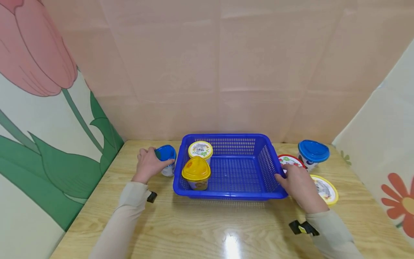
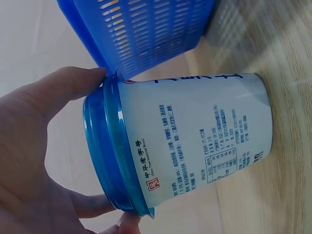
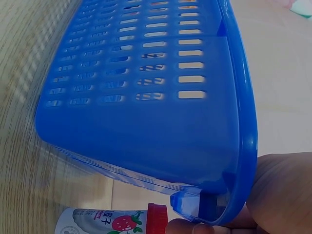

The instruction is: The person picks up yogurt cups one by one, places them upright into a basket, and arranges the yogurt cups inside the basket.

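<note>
Three views overlapping at the blue basket (image 1: pixel 226 194)

Your head camera is looking forward and down over the worktop (image 1: pixel 181 230), sitting well back and taking in the whole basket and the back wall (image 1: pixel 220 72). Your left wrist camera is facing the blue-lidded cup (image 2: pixel 204 146) from very near, rolling the scene sideways so the worktop is filling the right edge. Your right wrist camera is facing the basket's outer side from close by, rolling it the opposite way, worktop at left. Head and left wrist are sharing that cup; head and right wrist are sharing the red-lidded cup (image 3: pixel 112 222).
</note>
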The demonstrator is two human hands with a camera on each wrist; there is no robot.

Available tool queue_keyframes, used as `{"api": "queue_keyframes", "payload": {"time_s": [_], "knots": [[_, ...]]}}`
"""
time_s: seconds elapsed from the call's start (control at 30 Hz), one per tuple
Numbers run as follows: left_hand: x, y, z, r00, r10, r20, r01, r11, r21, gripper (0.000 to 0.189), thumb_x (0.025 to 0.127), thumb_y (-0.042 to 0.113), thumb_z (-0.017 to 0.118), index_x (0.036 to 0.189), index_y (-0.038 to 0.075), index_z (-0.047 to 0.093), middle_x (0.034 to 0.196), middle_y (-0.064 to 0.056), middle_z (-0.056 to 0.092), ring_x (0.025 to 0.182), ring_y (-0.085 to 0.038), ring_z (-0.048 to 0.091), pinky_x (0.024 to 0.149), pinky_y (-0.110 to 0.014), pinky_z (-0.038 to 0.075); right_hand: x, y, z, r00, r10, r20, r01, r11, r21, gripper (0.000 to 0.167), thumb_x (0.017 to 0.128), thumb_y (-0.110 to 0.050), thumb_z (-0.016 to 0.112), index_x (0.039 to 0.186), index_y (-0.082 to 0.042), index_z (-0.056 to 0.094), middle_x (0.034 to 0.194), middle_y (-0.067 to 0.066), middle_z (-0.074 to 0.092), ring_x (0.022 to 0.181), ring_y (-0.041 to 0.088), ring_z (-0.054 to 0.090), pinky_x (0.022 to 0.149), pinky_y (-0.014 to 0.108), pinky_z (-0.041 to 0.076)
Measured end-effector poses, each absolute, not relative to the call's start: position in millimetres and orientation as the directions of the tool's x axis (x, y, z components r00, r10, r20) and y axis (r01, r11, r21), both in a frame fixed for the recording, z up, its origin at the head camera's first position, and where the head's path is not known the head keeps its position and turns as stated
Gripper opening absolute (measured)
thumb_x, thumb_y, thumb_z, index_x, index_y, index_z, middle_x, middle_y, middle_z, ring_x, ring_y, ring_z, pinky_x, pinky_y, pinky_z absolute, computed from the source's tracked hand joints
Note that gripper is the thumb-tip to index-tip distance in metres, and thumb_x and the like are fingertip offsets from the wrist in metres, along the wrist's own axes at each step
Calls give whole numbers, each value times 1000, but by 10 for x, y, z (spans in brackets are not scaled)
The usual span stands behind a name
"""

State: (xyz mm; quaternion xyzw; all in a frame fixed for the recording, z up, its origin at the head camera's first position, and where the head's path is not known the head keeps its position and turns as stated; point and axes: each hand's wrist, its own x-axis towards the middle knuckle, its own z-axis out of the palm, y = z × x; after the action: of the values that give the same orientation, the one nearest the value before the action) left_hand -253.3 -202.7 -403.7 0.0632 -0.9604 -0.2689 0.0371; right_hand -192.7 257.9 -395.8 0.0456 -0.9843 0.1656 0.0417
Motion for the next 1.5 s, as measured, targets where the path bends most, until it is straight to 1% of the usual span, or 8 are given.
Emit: {"api": "queue_keyframes", "payload": {"time_s": [0.13, 0.3, 0.43, 0.63, 1.0, 1.13, 1.33, 1.5], "knots": [[-2531, -2020, -4054, -988, -148, 30, -109, 838, 535, 99, 80, 57, 76, 142, -10, 38, 127, -31, 35, 114, -43, 36, 93, -58, 44, -1923, 2572, -3961, -992, -78, 95, -105, 939, -326, 49, 94, -23, 68, 120, 18, 60, 110, 36, 65, 99, 51, 64, 84, 62, 50], [-2555, -2023, -4067, -987, -159, 30, -115, 823, 556, 100, 79, 58, 76, 143, -8, 38, 128, -29, 36, 115, -41, 35, 95, -56, 43, -1928, 2560, -3957, -995, -63, 82, -88, 939, -333, 49, 94, -23, 67, 122, 16, 59, 114, 36, 64, 103, 51, 63, 85, 62, 50], [-2563, -2023, -4064, -987, -157, 31, -113, 823, 557, 100, 79, 58, 76, 143, -8, 39, 128, -29, 36, 115, -40, 36, 95, -56, 44, -1924, 2569, -3946, -997, -54, 57, -70, 940, -335, 50, 95, -24, 68, 122, 16, 59, 114, 36, 63, 103, 51, 62, 84, 62, 51], [-2558, -2028, -4056, -986, -165, 38, -117, 825, 554, 99, 79, 58, 76, 142, -8, 39, 128, -30, 37, 115, -41, 36, 95, -57, 43, -1928, 2560, -3948, -997, -50, 59, -66, 941, -332, 51, 95, -25, 68, 124, 16, 58, 114, 36, 63, 102, 50, 63, 84, 61, 51], [-2548, -2060, -4041, -985, -169, 38, -120, 824, 554, 100, 79, 61, 75, 144, -7, 38, 129, -29, 36, 115, -41, 36, 94, -56, 43, -1928, 2554, -3942, -998, -46, 40, -56, 941, -332, 52, 96, -24, 67, 125, 17, 57, 118, 38, 61, 107, 53, 60, 87, 63, 49], [-2536, -2062, -4005, -984, -173, 38, -123, 822, 557, 100, 80, 61, 74, 144, -8, 38, 129, -29, 36, 115, -41, 36, 94, -57, 44, -1938, 2558, -3939, -995, -72, 76, -93, 940, -329, 49, 95, -21, 67, 122, 19, 58, 114, 38, 62, 105, 54, 60, 89, 63, 48], [-2526, -2055, -3953, -982, -183, 54, -122, 819, 560, 99, 80, 60, 74, 142, -8, 38, 127, -29, 37, 114, -41, 36, 93, -56, 45, -1932, 2573, -3954, -984, -106, 144, -148, 934, -325, 46, 92, -18, 69, 116, 20, 60, 108, 38, 64, 100, 55, 61, 87, 63, 47], [-2530, -2052, -3909, -979, -187, 84, -108, 820, 562, 100, 79, 60, 74, 142, -8, 39, 125, -29, 39, 112, -40, 37, 91, -55, 45, -1931, 2575, -3956, -984, -101, 147, -145, 934, -326, 46, 92, -18, 69, 116, 20, 60, 108, 38, 64, 100, 55, 61, 87, 63, 48]]}}
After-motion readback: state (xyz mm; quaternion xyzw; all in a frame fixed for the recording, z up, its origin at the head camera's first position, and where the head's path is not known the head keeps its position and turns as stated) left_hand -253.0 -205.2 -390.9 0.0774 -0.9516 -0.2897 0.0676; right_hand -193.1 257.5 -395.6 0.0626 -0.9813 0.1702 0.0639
